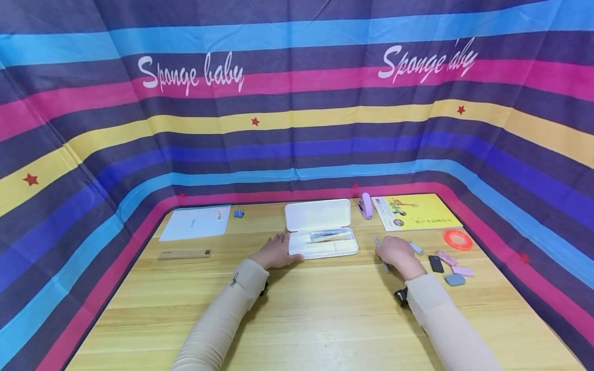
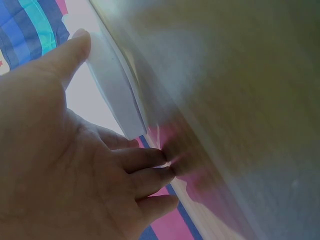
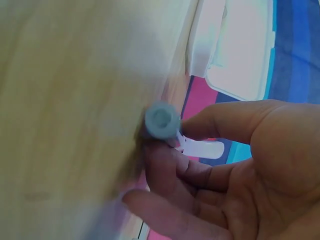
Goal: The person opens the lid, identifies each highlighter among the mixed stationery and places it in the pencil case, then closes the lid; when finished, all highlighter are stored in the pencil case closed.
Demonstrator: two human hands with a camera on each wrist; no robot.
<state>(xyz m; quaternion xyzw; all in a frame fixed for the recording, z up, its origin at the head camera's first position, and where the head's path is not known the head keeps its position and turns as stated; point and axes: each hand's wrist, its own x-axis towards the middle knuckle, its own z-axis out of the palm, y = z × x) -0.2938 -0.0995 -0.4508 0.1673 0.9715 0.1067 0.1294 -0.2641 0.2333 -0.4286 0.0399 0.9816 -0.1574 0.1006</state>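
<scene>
A white pencil case (image 1: 323, 254) lies with its lid raised at the middle of the table, several pens (image 1: 330, 236) in its tray. My left hand (image 1: 275, 252) rests against its left end, the thumb along the front side and the fingers loosely extended by the corner. To the right of the case, my right hand (image 1: 395, 252) pinches a slim grey pen (image 3: 162, 120) between thumb and fingers, low over the table. In the right wrist view the pen shows end-on, with a round hollow in its tip. Most of its barrel is hidden by the hand.
Right of my right hand lie several eraser-like blocks (image 1: 436, 264) and an orange tape ring (image 1: 458, 239). Behind are a purple stapler (image 1: 365, 206) and a yellow book (image 1: 419, 211). On the left lie a ruler (image 1: 184, 254), a pale notebook (image 1: 195, 223) and a small blue sharpener (image 1: 238, 213).
</scene>
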